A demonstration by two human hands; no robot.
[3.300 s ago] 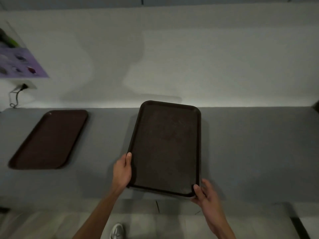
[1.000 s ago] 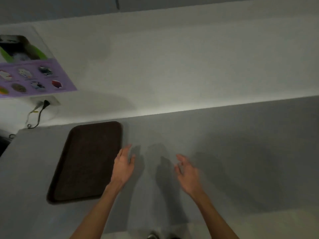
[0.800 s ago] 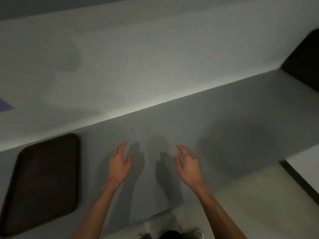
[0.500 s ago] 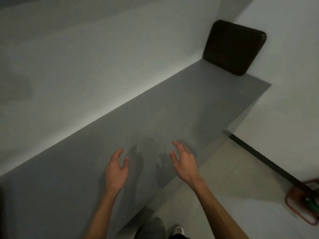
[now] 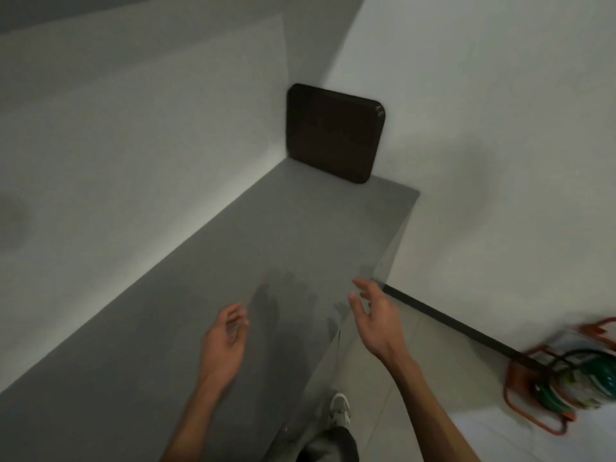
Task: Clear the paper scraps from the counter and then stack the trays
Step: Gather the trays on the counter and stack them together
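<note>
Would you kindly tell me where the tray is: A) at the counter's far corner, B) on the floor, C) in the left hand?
A: the tray sits in the far corner of the counter, and both the left hand and right hand are empty.

Tray (image 5: 333,133) propped in far counter (image 5: 283,245) corner, twelve o'clock. Left hand (image 5: 223,345) and right hand (image 5: 375,315) hover empty, fingers loose. Green cylinder (image 5: 580,383) on floor, four o'clock.

No readable text anywhere — green canister (image 5: 580,388) label blurred, illegible.
</note>
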